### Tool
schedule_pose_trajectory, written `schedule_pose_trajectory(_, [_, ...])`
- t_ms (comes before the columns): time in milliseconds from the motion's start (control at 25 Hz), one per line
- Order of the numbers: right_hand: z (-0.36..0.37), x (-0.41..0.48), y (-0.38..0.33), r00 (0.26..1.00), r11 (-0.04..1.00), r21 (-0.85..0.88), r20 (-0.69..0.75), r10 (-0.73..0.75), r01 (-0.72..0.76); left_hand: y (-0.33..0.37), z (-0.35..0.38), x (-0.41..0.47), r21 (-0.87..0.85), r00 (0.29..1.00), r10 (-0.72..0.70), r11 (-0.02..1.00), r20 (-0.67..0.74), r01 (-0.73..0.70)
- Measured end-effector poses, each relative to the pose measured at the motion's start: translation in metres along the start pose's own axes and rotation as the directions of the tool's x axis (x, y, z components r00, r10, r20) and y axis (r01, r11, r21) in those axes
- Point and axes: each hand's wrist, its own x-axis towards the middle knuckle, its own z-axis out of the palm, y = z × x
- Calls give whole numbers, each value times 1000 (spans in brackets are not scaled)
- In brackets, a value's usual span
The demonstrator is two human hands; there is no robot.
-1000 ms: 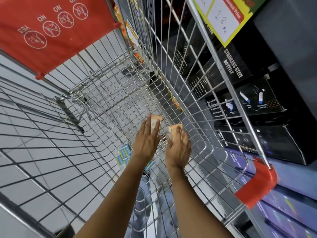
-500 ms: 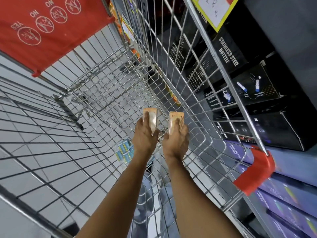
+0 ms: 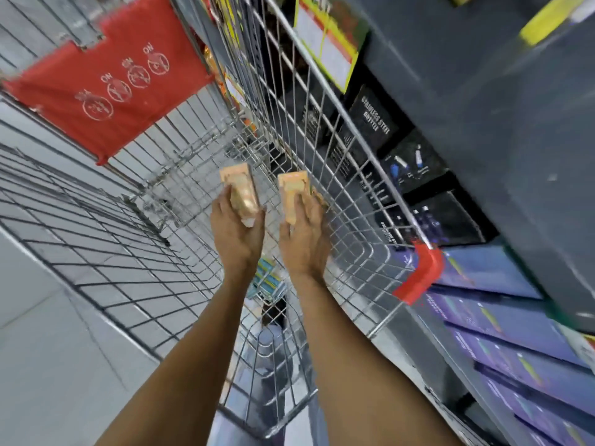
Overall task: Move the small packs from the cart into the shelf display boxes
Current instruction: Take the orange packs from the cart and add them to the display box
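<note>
Both my arms reach down into a wire shopping cart (image 3: 325,149). My left hand (image 3: 233,231) is shut on a small orange pack (image 3: 240,188), held upright above the cart floor. My right hand (image 3: 304,238) grips a second small orange pack (image 3: 292,191) beside it, close to the cart's right wall. A blue and yellow pack (image 3: 269,280) lies on the cart floor below my wrists, partly hidden by them. No shelf display box for the packs can be made out.
A red child-seat flap (image 3: 109,94) hangs at the cart's far end. Red corner bumper (image 3: 421,272) marks the near right rim. Right of the cart stand shelves with black bottle boxes (image 3: 373,119), purple boxes (image 3: 502,349) and a price tag (image 3: 325,49).
Both hands have closed on the orange packs and lifted them up from the cart floor. The view has tilted, and the cart and shelf now look closer.
</note>
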Motion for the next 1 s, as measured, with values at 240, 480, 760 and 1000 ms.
schedule_pose_trajectory(240, [-120, 15, -75, 960, 971, 67, -183, -213, 229, 117, -89, 27, -187, 959, 158, 961, -237, -204])
schedule_pose_trajectory(480, [-262, 45, -111, 804, 918, 34, -496, -328, 396, 238, -136, 37, -261, 873, 353, 856, -336, -447])
schedule_pose_trajectory(760, [-373, 27, -32, 703, 974, 10, -694, -155, 225, 344, -80, -25, -340, 756, 642, 688, -127, -642])
schedule_pose_trajectory(1000, [-424, -34, 91, 586, 989, -24, -807, 64, -142, 402, 3, -120, -503, 640, 739, 644, 211, -577])
